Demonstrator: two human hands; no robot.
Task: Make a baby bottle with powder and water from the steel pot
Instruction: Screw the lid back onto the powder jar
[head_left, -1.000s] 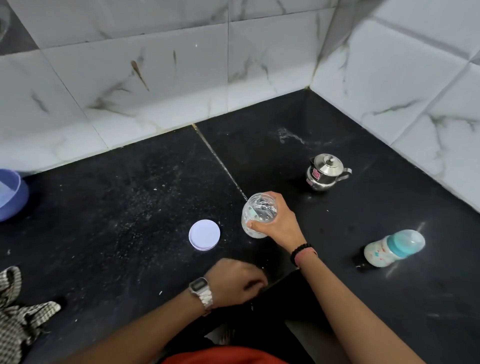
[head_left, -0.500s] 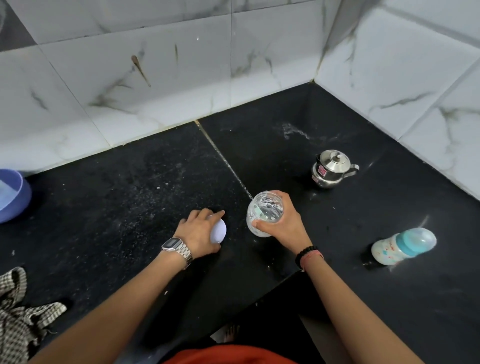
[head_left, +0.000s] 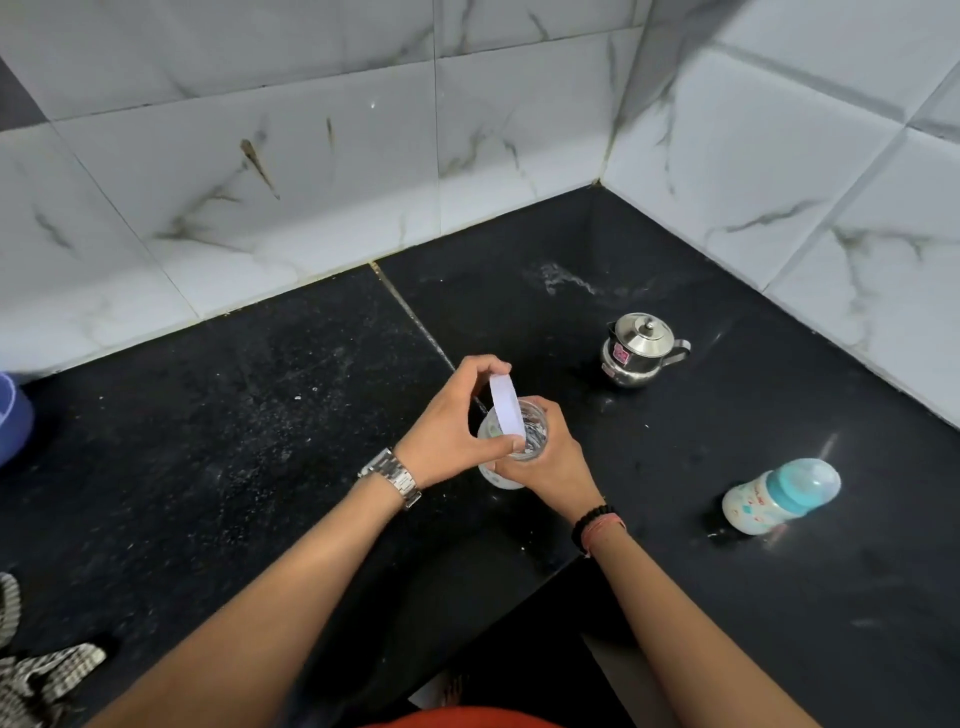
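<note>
The left hand (head_left: 441, 436) has lifted the white lid (head_left: 506, 405) off the table (head_left: 208, 467), pinching it tilted over the jar (head_left: 511, 447) gripped by the right hand (head_left: 550, 462), so closing the powder comes next.

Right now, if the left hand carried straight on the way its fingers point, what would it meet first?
The left hand holds the white lid tilted over the clear jar, which the right hand grips. Going on rightward, the lid would probably meet the jar's open rim first, then the right hand's fingers; depth is uncertain.
</note>
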